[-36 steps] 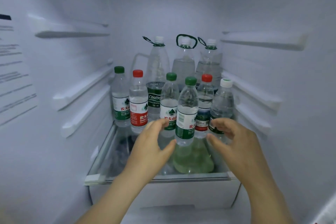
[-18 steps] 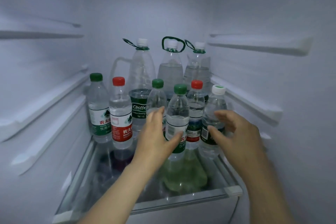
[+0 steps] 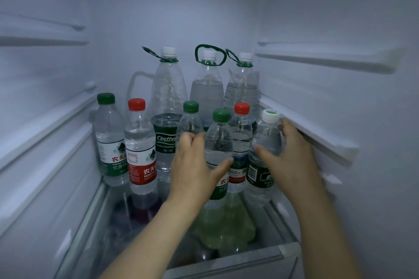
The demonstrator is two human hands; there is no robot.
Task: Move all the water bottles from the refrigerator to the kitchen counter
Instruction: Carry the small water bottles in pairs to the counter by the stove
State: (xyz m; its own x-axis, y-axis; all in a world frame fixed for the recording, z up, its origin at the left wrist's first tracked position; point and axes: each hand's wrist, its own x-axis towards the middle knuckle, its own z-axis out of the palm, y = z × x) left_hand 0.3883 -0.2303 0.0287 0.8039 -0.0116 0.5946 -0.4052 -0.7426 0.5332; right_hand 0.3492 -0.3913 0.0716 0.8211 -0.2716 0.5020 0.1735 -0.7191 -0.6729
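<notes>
Inside the white refrigerator [image 3: 226, 7], a cluster of water bottles stands upright on the clear glass shelf [image 3: 226, 264] in the middle of the frame. Both bare forearms reach up from the lower edge. The left hand [image 3: 195, 165] is turned thumb-side right and wraps the clear plastic water bottle with a green cap and green label [image 3: 218, 142] at the front centre, with its thumb [image 3: 223, 164] lying across the bottle's front and its fingers curled round the left side. The right hand [image 3: 288, 154], at centre right, cups the clear plastic water bottle with a white cap and dark label [image 3: 267, 136]; its thumb presses the front of the body and its fingers curl behind the shoulder just under the cap, close to a white side rail [image 3: 317, 133]. Both bottles sit on the shelf. To the left stand a green-capped small bottle [image 3: 110, 142] and a red-capped small bottle [image 3: 140, 149]. Another green-capped one [image 3: 190, 120] and a red-capped one [image 3: 241, 129] stand just behind the hands. Three tall clear bottles with green carrying loops [image 3: 207, 88] line the back.
</notes>
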